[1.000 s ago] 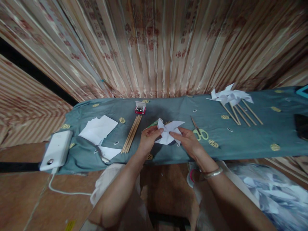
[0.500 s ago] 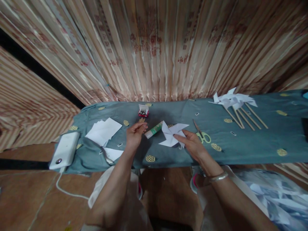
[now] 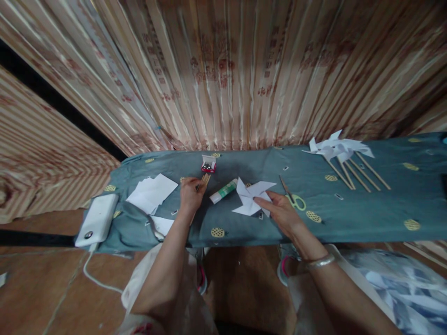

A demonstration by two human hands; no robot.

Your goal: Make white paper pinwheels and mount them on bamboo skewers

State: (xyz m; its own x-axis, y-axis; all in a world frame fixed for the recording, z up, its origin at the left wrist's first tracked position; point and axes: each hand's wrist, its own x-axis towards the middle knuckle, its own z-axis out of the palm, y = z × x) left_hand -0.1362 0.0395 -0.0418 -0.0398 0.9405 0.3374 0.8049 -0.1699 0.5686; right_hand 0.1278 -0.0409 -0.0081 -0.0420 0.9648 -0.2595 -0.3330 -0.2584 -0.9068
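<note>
Clock directions are from the four-bladed white paper pinwheel (image 3: 250,193) at centre. A green-and-white cylindrical glue stick (image 3: 224,191) lies at 9 o'clock, between pinwheel and left hand (image 3: 191,194); white paper sheets (image 3: 152,193), farther out at 9; an open red-and-white carton (image 3: 208,166), at 10; stick-mounted white pinwheels (image 3: 338,148), at 2; green-handled scissors (image 3: 287,188), at 3, near the right hand (image 3: 284,211). Pineapple-printed blue-green cloth (image 3: 254,232) covers the table before striped beige curtains (image 3: 223,70). The right fingers pinch the pinwheel, its blades pointing to 2, 5, 8 and 11. The left fingers curl narrowly at slender wooden sticks (image 3: 206,178), long axis 7-to-1; whether they grip any cannot be told.
</note>
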